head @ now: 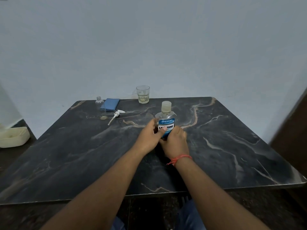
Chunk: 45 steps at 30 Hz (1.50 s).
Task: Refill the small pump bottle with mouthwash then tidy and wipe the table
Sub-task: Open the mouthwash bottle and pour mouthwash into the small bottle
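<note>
Where wall [149,39] meets marble table [66,155]

capped mouthwash bottle [166,117] upright, small bottle [99,102] uncapped.

Pale blue wall [149,39]; dark marble table [232,146].

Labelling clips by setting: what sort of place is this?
Probably a home room: a dark marble-look table against a bare wall, with a drinking glass on it.
</note>
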Motion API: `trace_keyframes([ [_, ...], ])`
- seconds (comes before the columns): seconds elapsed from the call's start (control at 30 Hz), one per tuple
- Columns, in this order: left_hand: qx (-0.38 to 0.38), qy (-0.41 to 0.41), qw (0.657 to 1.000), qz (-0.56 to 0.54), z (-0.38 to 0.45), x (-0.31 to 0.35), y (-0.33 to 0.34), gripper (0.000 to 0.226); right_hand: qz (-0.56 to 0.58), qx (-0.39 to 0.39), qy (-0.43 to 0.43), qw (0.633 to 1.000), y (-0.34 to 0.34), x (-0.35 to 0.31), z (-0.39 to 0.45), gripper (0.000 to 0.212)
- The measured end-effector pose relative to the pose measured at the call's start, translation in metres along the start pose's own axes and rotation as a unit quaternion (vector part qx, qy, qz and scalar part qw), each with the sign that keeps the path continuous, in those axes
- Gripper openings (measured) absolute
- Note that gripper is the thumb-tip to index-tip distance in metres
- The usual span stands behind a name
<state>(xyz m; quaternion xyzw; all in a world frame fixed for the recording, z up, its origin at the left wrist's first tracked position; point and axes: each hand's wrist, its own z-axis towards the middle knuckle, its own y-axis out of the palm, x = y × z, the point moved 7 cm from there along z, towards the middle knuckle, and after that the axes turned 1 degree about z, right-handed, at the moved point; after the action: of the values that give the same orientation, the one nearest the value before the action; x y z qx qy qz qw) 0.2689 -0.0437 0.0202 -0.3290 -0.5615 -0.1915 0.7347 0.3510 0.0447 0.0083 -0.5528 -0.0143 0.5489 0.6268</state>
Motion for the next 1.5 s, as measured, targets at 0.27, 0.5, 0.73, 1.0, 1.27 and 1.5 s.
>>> trace_keyframes([
  [0.27, -0.001, -0.010, 1.000, -0.004, 0.008, -0.020, -0.001, 0.044, 0.198, -0.068, -0.008, 0.978, -0.051, 0.003, 0.021, 0.035],
  [0.5, 0.019, 0.000, 0.999, 0.029, 0.010, -0.025, -0.001, 0.037, 0.046, -0.026, -0.196, 0.979, -0.087, -0.069, 0.059, 0.034],
  [0.73, 0.022, 0.003, 0.999, 0.045, 0.011, -0.025, -0.002, 0.035, 0.029, -0.017, -0.209, 0.977, -0.085, -0.072, 0.064, 0.032],
  [1.0, 0.019, 0.000, 0.999, 0.027, 0.010, -0.024, -0.001, 0.037, 0.130, -0.149, -0.201, 0.959, -0.084, -0.071, 0.064, 0.029],
  [1.27, 0.026, -0.003, 0.999, 0.037, 0.007, -0.022, -0.001, 0.036, 0.105, -0.115, -0.181, 0.971, -0.094, -0.067, 0.072, 0.033],
  [1.5, 0.026, -0.003, 0.999, 0.037, 0.005, -0.019, -0.001, 0.038, 0.160, -0.150, -0.148, 0.964, -0.089, -0.063, 0.066, 0.034],
])
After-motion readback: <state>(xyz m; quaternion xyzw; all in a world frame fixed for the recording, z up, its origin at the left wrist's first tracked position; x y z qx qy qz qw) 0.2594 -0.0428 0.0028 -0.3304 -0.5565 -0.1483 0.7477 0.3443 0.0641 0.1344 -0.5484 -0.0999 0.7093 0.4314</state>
